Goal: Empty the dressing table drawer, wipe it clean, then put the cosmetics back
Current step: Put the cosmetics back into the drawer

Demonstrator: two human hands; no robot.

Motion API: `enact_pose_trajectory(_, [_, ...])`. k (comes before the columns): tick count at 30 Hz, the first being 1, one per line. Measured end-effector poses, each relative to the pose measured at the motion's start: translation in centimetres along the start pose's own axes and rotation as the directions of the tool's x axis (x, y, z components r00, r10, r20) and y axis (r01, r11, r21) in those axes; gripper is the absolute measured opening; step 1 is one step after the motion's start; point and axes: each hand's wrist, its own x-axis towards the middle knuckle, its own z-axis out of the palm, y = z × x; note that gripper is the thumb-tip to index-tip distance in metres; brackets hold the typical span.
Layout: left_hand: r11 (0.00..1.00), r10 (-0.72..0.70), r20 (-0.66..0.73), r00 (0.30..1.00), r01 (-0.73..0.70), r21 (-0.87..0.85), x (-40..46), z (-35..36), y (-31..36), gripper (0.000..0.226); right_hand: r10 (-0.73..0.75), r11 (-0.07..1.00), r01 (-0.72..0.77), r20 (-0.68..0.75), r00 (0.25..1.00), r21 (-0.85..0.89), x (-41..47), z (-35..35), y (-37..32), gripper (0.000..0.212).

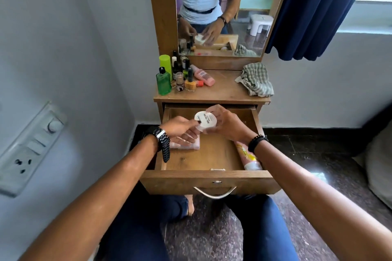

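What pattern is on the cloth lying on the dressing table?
The cloth has a green-and-white check, clearest in the head view.

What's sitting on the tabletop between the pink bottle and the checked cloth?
Nothing: in the head view, bare wood of the tabletop separates the lying pink plastic bottle from the crumpled green checked cloth.
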Motion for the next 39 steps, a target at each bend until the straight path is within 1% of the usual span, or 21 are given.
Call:
enact_pose_trajectory(2, [0.981, -0.018, 0.017, 1.000, 0.014, 0.192, -0.9, -0.7, -1.1, 0.029, 0.018, 0.999, -0.015, 0.068, 0.998, -0.046, -0.8, 1.2, -0.4, 0.057])
enact_pose_trajectory(3, [0.952, -0.006, -0.016, 1.000, 0.011, 0.306, -1.3, -1.0, -1.7, 0.025, 0.031, 0.997, -0.023, 0.106, 0.994, -0.071, -1.1, 1.9, -0.7, 0.056])
enact_pose_trajectory(5, [0.862, 0.079, -0.138, 0.987, 0.002, 0.507, -2.1, -1.7, -3.1, 0.019, 0.056, 0.993, -0.036, 0.179, 0.982, -0.111, -1.3, 3.6, -0.9, 0.053])
enact_pose_trajectory(7, [0.796, 0.186, -0.264, 0.946, 0.012, 0.605, -2.7, -2.1, -4.5, 0.014, 0.056, 0.989, -0.020, 0.253, 0.966, -0.146, -1.4, 5.3, -1.0, 0.051])
enact_pose_trajectory(10, [0.814, 0.269, -0.360, 0.893, -0.011, 0.580, -2.8, -2.6, -6.2, 0.011, 0.047, 0.980, 0.018, 0.317, 0.947, -0.198, -1.2, 7.6, -0.9, 0.048])
enact_pose_trajectory(13, [0.843, 0.252, -0.388, 0.886, -0.005, 0.538, -2.8, -2.8, -7.0, 0.021, 0.032, 0.941, 0.085, 0.336, 0.941, -0.328, -0.7, 8.9, -0.9, 0.044])
enact_pose_trajectory(15, [0.844, 0.252, -0.399, 0.882, 0.001, 0.536, -2.6, -2.7, -7.4, 0.027, 0.012, 0.901, 0.146, 0.359, 0.933, -0.408, -0.3, 9.4, -0.8, 0.044])
enact_pose_trajectory(18, [0.840, 0.270, -0.416, 0.869, -0.001, 0.543, -2.4, -2.6, -8.0, 0.032, 0.017, 0.881, 0.156, 0.359, 0.933, -0.447, 0.2, 10.1, -0.8, 0.047])
enact_pose_trajectory(22, [0.852, 0.299, -0.431, 0.851, -0.034, 0.523, -2.1, -2.5, -8.5, 0.033, 0.003, 0.860, 0.180, 0.359, 0.933, -0.477, 0.9, 10.5, -1.3, 0.044])
enact_pose_trajectory(26, [0.837, 0.314, -0.433, 0.845, -0.031, 0.546, -2.2, -2.5, -8.5, 0.036, 0.013, 0.883, 0.173, 0.390, 0.921, -0.437, 1.0, 10.0, -1.2, 0.040])
enact_pose_trajectory(29, [0.850, 0.289, -0.433, 0.854, -0.021, 0.527, -2.5, -2.7, -8.2, 0.037, 0.009, 0.900, 0.167, 0.401, 0.916, -0.403, 0.8, 9.1, -0.9, 0.033])
enact_pose_trajectory(31, [0.868, 0.272, -0.439, 0.856, -0.022, 0.496, -2.6, -2.9, -7.9, 0.036, 0.015, 0.933, 0.125, 0.383, 0.923, -0.337, 0.8, 8.1, -1.0, 0.027])
enact_pose_trajectory(34, [0.894, 0.283, -0.448, 0.848, -0.064, 0.444, -2.6, -2.9, -6.9, 0.034, 0.004, 0.968, 0.072, 0.299, 0.954, -0.241, 1.6, 6.4, -1.7, 0.021])
enact_pose_trajectory(37, [0.885, 0.349, -0.460, 0.817, -0.126, 0.448, -2.1, -3.2, -5.1, 0.031, -0.023, 0.986, 0.053, 0.188, 0.982, -0.156, 3.1, 5.0, -2.7, 0.018])
enact_pose_trajectory(39, [0.874, 0.394, -0.462, 0.795, -0.167, 0.457, -1.8, -3.6, -3.4, 0.029, -0.039, 0.996, 0.048, 0.129, 0.991, -0.069, 3.9, 4.1, -3.9, 0.019])
